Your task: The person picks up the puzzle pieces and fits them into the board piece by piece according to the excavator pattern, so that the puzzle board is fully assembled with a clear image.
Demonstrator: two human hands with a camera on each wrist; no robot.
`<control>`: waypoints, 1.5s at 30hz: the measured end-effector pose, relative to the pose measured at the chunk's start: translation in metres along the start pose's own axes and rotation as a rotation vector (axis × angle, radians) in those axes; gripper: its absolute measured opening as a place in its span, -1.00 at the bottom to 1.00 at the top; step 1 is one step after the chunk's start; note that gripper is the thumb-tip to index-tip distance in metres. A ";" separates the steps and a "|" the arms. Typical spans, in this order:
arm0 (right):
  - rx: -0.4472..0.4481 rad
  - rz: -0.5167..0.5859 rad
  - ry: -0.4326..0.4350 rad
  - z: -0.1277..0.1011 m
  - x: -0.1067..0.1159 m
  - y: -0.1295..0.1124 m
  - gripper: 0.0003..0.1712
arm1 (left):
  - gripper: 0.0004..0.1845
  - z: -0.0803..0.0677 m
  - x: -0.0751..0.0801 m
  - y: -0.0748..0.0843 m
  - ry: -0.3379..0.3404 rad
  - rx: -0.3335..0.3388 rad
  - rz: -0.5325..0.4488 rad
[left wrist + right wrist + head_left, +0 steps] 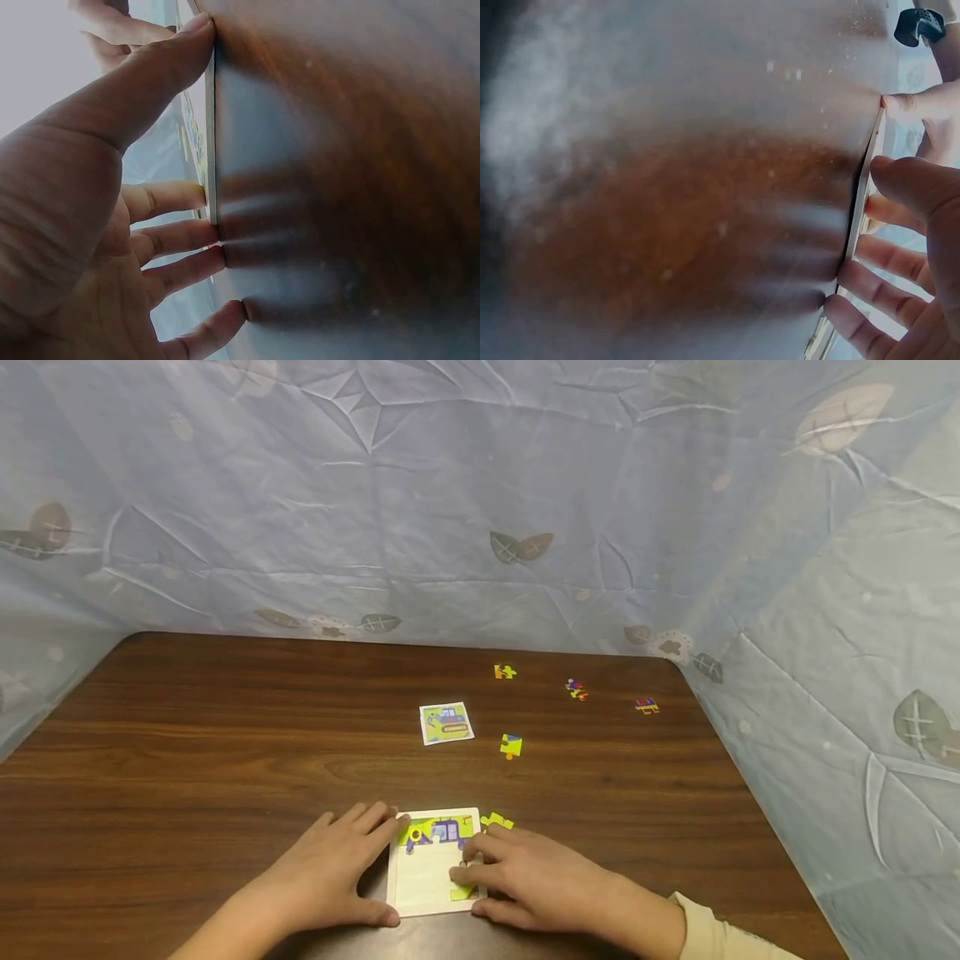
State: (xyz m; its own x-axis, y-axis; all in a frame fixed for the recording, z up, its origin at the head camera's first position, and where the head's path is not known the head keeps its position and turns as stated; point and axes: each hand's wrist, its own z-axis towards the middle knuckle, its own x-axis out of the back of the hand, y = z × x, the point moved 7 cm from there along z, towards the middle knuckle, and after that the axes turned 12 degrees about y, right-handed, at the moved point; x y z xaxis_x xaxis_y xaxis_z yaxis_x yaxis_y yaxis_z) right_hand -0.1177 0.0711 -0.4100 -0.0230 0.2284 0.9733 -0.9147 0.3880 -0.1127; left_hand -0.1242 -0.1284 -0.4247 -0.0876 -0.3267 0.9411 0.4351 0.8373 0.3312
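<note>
A white square puzzle board (420, 881) lies near the table's front edge, with several pieces fitted along its top. My left hand (337, 864) lies flat at the board's left side: straight fingers touch the left edge (211, 150) and the thumb touches the near corner. My right hand (525, 877) rests at the right side, its fingertips lying on a green piece (461, 892) in the board's lower right. The right wrist view shows those fingers (885, 259) against the board's rim (862, 202). A yellow-green loose piece (497, 820) lies by the upper right corner.
On the brown wooden table (225, 752), a small picture card (446, 723) lies beyond the board. Loose pieces are scattered farther back: one (510, 744), another (504, 672), a third (576, 689) and a last one (646, 705). A pale leaf-print sheet (480, 502) hangs behind and right.
</note>
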 end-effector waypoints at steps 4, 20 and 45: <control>0.005 -0.003 -0.008 0.001 0.000 0.000 -0.58 | 0.17 0.000 0.000 -0.001 0.000 0.003 0.002; -0.440 0.081 0.282 -0.073 0.054 0.167 -0.74 | 0.18 0.001 0.002 0.001 0.002 -0.014 0.007; -0.761 0.030 0.288 -0.156 0.068 0.312 -0.50 | 0.18 0.001 0.002 0.000 -0.024 0.023 -0.017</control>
State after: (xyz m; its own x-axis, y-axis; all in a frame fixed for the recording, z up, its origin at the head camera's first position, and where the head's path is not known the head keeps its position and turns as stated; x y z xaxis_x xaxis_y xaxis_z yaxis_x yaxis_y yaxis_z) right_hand -0.3418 0.3470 -0.4097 0.1567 0.4289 0.8896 -0.3884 0.8549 -0.3438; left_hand -0.1249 -0.1288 -0.4233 -0.1170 -0.3307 0.9365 0.4129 0.8414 0.3487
